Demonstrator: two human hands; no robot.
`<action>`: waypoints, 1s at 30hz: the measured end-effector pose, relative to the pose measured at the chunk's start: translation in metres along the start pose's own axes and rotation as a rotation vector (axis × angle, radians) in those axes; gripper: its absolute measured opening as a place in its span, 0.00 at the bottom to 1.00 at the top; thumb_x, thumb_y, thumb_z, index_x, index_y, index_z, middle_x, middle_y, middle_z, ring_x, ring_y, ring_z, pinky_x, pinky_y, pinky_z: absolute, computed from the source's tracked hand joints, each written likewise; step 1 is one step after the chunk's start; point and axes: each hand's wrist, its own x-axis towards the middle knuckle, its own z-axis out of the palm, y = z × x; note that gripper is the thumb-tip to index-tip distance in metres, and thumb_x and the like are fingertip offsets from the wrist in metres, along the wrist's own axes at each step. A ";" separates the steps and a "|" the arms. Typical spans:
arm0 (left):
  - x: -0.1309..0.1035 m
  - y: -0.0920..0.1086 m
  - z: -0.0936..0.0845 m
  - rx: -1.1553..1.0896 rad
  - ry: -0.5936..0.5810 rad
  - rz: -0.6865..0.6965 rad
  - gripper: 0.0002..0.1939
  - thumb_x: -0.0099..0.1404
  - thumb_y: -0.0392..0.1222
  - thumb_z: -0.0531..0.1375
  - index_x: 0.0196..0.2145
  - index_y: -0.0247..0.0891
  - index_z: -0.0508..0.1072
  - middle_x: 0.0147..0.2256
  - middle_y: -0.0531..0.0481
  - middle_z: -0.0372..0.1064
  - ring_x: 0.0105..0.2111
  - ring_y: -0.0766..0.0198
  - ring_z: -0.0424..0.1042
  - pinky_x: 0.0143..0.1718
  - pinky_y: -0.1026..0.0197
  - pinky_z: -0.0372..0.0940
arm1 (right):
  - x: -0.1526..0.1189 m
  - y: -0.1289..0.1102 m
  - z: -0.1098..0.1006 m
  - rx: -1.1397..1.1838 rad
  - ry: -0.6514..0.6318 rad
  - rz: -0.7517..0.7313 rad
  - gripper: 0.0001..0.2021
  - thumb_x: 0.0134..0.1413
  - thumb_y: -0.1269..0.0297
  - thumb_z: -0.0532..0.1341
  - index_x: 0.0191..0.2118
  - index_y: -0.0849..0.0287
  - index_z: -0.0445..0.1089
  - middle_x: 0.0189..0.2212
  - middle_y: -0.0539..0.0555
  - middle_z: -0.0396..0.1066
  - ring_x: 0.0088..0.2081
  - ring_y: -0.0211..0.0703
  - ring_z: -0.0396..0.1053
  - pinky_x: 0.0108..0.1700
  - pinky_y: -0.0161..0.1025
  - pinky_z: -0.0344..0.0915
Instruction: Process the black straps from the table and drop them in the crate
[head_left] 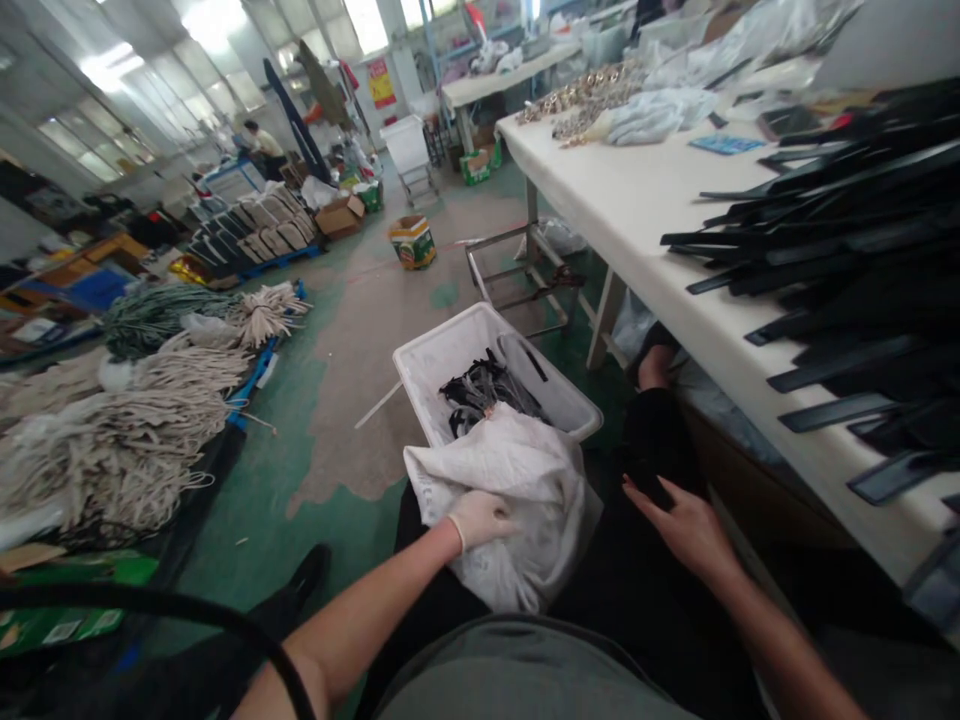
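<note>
My left hand (480, 520), in a pale thin glove, is closed on a crumpled white cloth sack (517, 470) that lies over my lap. Beyond the cloth stands a white plastic bin (431, 375) with black strips (487, 385) inside; the cloth covers its near edge. Over my right thigh is my bare right hand (686, 525), thumb and fingers bent around a dark piece. Against the black trousers (660, 430) that piece is hard to make out.
On the right, a white table (600, 175) carries a pile of black straps (847, 260), gloves (652, 115) and metal parts. Pale cord bundles (135, 430) lie at left. A metal frame (529, 290) and a carton (412, 243) stand ahead. Another person (264, 148) sits far back.
</note>
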 end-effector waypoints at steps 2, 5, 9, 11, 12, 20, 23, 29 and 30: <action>0.008 -0.011 0.029 0.050 0.014 0.026 0.18 0.41 0.54 0.71 0.14 0.44 0.68 0.13 0.56 0.50 0.22 0.59 0.62 0.33 0.54 0.62 | 0.000 0.004 0.001 -0.007 -0.002 -0.001 0.23 0.49 0.46 0.60 0.44 0.56 0.76 0.42 0.56 0.78 0.46 0.59 0.74 0.43 0.45 0.68; 0.025 -0.022 0.058 0.131 -0.015 -0.034 0.23 0.38 0.51 0.71 0.09 0.44 0.59 0.13 0.57 0.41 0.24 0.51 0.65 0.36 0.46 0.62 | 0.000 0.004 0.000 -0.021 -0.005 -0.003 0.22 0.49 0.45 0.60 0.43 0.55 0.76 0.42 0.56 0.78 0.45 0.59 0.74 0.42 0.45 0.68; 0.030 -0.027 0.067 0.191 -0.064 -0.155 0.21 0.43 0.39 0.66 0.07 0.42 0.57 0.13 0.55 0.42 0.28 0.47 0.68 0.37 0.43 0.60 | 0.000 0.005 0.000 -0.025 -0.009 0.000 0.22 0.49 0.46 0.60 0.43 0.55 0.76 0.42 0.57 0.78 0.46 0.59 0.73 0.44 0.46 0.68; 0.025 -0.027 0.061 0.173 -0.060 -0.141 0.18 0.45 0.37 0.64 0.07 0.41 0.60 0.12 0.53 0.46 0.28 0.49 0.68 0.39 0.46 0.61 | 0.002 0.008 0.000 0.008 -0.010 -0.006 0.22 0.49 0.46 0.60 0.43 0.56 0.76 0.43 0.57 0.77 0.47 0.60 0.73 0.47 0.47 0.67; 0.021 -0.025 0.056 0.159 -0.064 -0.128 0.15 0.46 0.37 0.63 0.08 0.40 0.63 0.13 0.52 0.50 0.28 0.51 0.68 0.39 0.47 0.61 | 0.003 0.008 0.000 0.032 -0.006 -0.006 0.22 0.48 0.46 0.60 0.42 0.56 0.76 0.43 0.58 0.77 0.48 0.60 0.72 0.48 0.48 0.66; -0.014 0.030 -0.019 -0.524 0.070 -0.102 0.16 0.58 0.50 0.58 0.30 0.33 0.77 0.28 0.48 0.73 0.32 0.60 0.69 0.38 0.59 0.63 | -0.014 -0.046 -0.016 0.621 -0.410 0.240 0.23 0.46 0.46 0.65 0.38 0.64 0.76 0.29 0.59 0.78 0.18 0.34 0.61 0.32 0.41 0.70; -0.029 0.060 -0.043 -0.847 0.123 -0.072 0.17 0.57 0.52 0.61 0.31 0.32 0.76 0.30 0.46 0.74 0.33 0.59 0.71 0.41 0.58 0.65 | -0.023 -0.081 0.003 0.837 -0.651 0.260 0.21 0.50 0.48 0.65 0.40 0.63 0.76 0.36 0.60 0.78 0.15 0.24 0.43 0.28 0.35 0.69; -0.051 0.088 -0.044 -0.707 0.085 -0.094 0.16 0.59 0.51 0.61 0.28 0.34 0.75 0.27 0.48 0.73 0.29 0.63 0.69 0.36 0.61 0.63 | -0.026 -0.122 0.063 0.871 -0.770 0.297 0.21 0.49 0.48 0.66 0.42 0.61 0.75 0.19 0.47 0.69 0.15 0.26 0.40 0.28 0.34 0.69; -0.053 0.088 -0.041 -0.650 0.094 -0.088 0.15 0.58 0.50 0.61 0.27 0.34 0.75 0.26 0.48 0.73 0.28 0.64 0.69 0.35 0.62 0.62 | -0.026 -0.125 0.068 0.836 -0.744 0.263 0.22 0.47 0.48 0.66 0.41 0.62 0.75 0.14 0.43 0.62 0.15 0.27 0.42 0.29 0.35 0.70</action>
